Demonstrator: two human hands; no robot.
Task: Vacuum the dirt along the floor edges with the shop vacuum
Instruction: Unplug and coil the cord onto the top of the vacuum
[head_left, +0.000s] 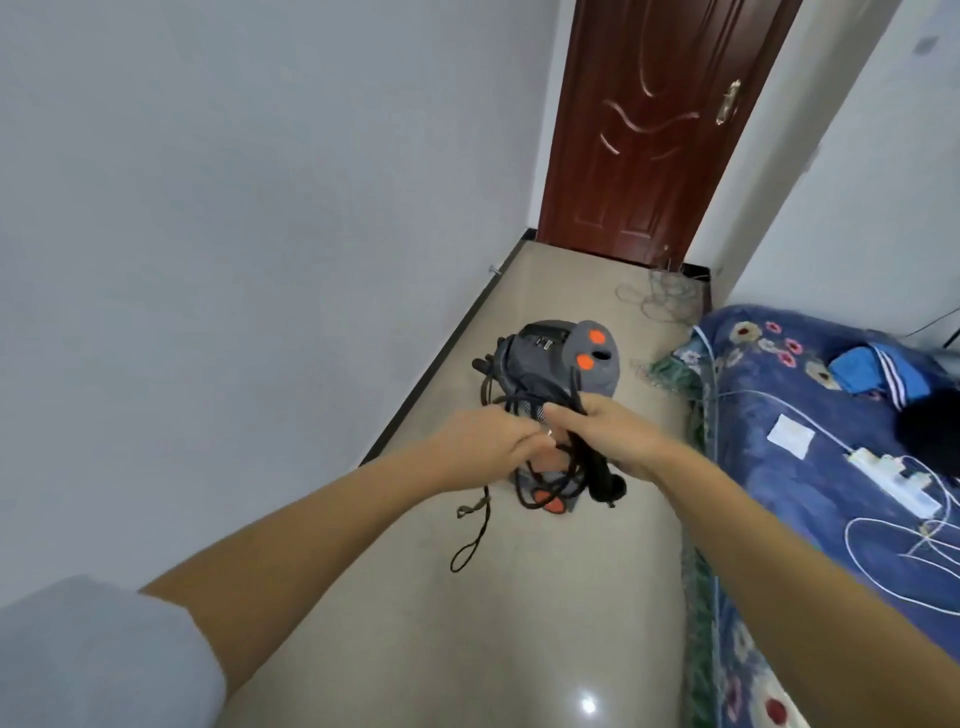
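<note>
Centrally, both hands meet above the shop vacuum (561, 358), a grey canister with orange buttons that stands on the tiled floor (467, 649) just beyond and below the knuckles, near the dark skirting of the left wall (208, 208). The right hand (610, 434) is curled around a bundle of black power cord (566, 467); loops of it droop beneath the fist, and a thicker black end hangs just below the wrist. The left hand (488, 441) pinches a strand of the same cord between curled fingers, touching the right hand's fingertips. One thin loop (470, 551) dangles from the left hand down toward the floor. The lower part of the vacuum, with an orange wheel or foot, shows beneath the hands. To the right lies a bed (779, 415) with a blue flowered cover, carrying a white power strip (891, 483) and white cables. A red-brown door (660, 130) closes the far end of the passage.
</note>
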